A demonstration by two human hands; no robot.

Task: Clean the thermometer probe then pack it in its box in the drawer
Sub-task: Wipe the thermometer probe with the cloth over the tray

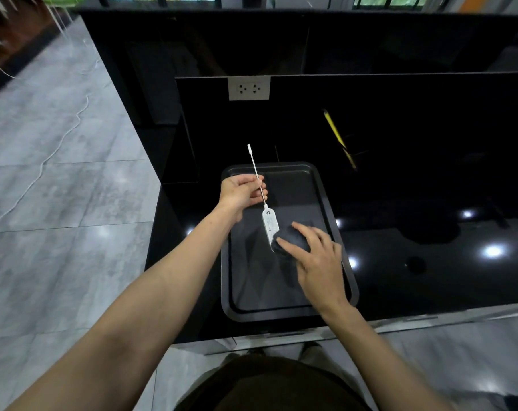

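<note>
A white thermometer (269, 222) with a thin metal probe and a white tip cap hangs over a dark baking tray (323, 185) on the black counter. My left hand (242, 193) pinches the probe's shaft about halfway along, with the tip pointing away from me. My right hand (314, 256) presses a dark cloth (292, 242) against the lower end of the white body. No box or drawer is in view.
A yellow pencil (335, 132) lies on the glossy black counter (430, 232) beyond the tray. A white wall socket (249, 88) sits on the black back panel. The counter's left edge drops to a grey tiled floor (59, 188) with a white cable.
</note>
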